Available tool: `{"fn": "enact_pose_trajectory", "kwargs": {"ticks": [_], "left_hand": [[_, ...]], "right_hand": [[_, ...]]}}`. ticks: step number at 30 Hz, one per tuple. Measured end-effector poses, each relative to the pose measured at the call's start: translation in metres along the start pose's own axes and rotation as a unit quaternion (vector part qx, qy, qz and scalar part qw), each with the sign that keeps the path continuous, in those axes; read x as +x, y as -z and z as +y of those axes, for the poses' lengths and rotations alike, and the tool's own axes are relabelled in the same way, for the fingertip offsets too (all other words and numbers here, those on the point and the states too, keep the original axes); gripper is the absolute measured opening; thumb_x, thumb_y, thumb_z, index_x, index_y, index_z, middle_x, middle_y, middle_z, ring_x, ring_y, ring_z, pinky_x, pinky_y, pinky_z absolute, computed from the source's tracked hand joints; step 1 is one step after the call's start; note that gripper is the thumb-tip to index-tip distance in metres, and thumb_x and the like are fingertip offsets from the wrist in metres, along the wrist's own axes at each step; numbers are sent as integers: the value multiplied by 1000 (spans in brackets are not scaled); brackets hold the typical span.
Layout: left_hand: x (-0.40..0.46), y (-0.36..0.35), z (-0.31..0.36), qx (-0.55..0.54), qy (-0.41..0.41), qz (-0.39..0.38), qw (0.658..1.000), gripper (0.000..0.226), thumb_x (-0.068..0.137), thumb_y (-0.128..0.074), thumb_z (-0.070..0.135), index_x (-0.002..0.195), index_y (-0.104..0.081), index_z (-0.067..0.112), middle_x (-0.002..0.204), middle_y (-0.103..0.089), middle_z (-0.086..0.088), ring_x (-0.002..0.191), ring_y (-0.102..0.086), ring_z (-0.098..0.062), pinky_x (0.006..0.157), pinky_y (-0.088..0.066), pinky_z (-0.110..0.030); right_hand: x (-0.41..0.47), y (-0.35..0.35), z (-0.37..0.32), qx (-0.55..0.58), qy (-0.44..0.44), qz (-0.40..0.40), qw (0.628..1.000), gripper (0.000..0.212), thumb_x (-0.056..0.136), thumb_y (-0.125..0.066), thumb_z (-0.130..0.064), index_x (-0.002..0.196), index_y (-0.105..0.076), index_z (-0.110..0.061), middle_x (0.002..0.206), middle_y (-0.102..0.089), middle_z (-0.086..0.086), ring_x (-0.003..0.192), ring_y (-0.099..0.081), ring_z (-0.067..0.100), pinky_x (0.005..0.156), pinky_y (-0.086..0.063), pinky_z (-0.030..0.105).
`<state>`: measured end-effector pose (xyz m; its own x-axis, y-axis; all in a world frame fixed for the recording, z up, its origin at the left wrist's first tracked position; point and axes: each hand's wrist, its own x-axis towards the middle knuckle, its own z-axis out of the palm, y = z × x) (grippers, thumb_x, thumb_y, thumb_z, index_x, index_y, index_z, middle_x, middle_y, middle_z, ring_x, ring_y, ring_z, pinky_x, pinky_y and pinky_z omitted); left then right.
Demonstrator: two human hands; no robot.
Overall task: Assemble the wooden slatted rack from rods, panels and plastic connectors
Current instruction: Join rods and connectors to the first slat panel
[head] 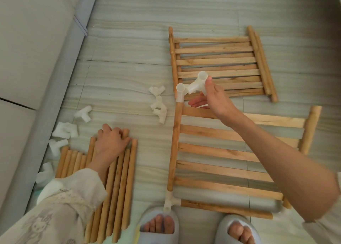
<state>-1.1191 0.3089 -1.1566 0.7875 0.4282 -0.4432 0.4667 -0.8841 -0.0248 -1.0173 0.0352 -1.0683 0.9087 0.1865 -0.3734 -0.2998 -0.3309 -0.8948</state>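
Observation:
A slatted wooden panel lies on the floor in front of my feet. A white plastic connector caps the near end of its left rail. My right hand grips another white connector seated on the far end of that rail. My left hand rests with curled fingers on a bundle of loose wooden rods at the left. A second slatted panel lies farther away, partly behind the held connector.
Loose white connectors lie on the tiled floor: a cluster between rods and panel, more along the grey sofa base at the left. My two feet in grey slippers touch the near panel's edge.

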Motion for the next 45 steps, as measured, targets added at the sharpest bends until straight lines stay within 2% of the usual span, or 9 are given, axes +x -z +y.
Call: {"fn": "enact_pose_trajectory", "kwargs": {"ticks": [4,10,13,17,22,25,31,38,45], "left_hand": [[-1,-4,5,2,-17,2,1000,38,94,-48,38,114,-56,6,120,-43,-15,113,-40,-32,88,-40,-42],[-12,33,36,-274,-18,144,951,36,102,-24,32,115,-39,2,79,-57,-16,68,-54,-33,59,-38,-38],[4,76,63,-406,-52,121,904,38,102,-28,36,115,-47,6,71,-52,-5,59,-52,-20,54,-39,-31],[18,131,116,-694,-18,-13,719,26,102,-37,32,98,-49,9,59,-39,-1,33,-31,-8,38,-30,-17],[16,160,162,-907,51,-143,393,27,104,-26,22,80,-36,13,56,-37,-1,36,-36,-13,44,-35,-20],[10,156,169,-934,64,-141,321,20,102,-24,13,89,-37,9,69,-42,-6,56,-48,-18,59,-42,-32],[-10,135,163,-922,1,-166,349,27,104,-29,22,86,-45,8,88,-54,-8,92,-63,-29,93,-45,-50],[-20,97,165,-772,-105,-188,598,51,103,-27,37,125,-52,0,106,-68,-3,95,-64,-13,75,-50,-30],[-23,93,176,-757,-23,-156,634,40,101,-36,39,122,-50,8,113,-63,-6,93,-63,-14,69,-51,-26]], "right_hand": [[-2,1,-2,5,3,-11,1000,46,103,-10,-40,86,-50,-24,85,-69,19,73,-66,18,68,-49,16],[2,16,-6,71,-59,-47,995,48,101,-10,-47,84,-49,-25,87,-71,10,82,-70,22,84,-49,36],[5,20,-7,117,-101,-53,987,50,101,-10,-47,83,-47,-20,86,-71,10,83,-69,23,87,-46,41],[9,26,-5,203,-129,-57,969,51,101,-13,-48,100,-52,-16,80,-73,7,83,-70,22,79,-50,39],[11,31,-1,230,-143,-88,959,53,101,-20,-45,114,-55,-7,81,-73,7,89,-68,22,85,-48,42],[9,38,-2,239,-151,-131,950,49,102,-21,-41,109,-56,-8,84,-73,7,83,-71,18,88,-48,40],[3,55,-1,379,-207,-85,898,52,103,-22,-28,80,-62,-4,92,-70,21,84,-70,26,97,-41,55],[5,51,6,470,-210,-50,856,28,103,-27,-32,108,-45,-11,106,-70,13,109,-61,26,106,-24,66],[-2,35,5,468,-165,68,865,20,98,-39,-1,95,-50,-17,67,-57,8,65,-55,18,96,-45,54]]}}
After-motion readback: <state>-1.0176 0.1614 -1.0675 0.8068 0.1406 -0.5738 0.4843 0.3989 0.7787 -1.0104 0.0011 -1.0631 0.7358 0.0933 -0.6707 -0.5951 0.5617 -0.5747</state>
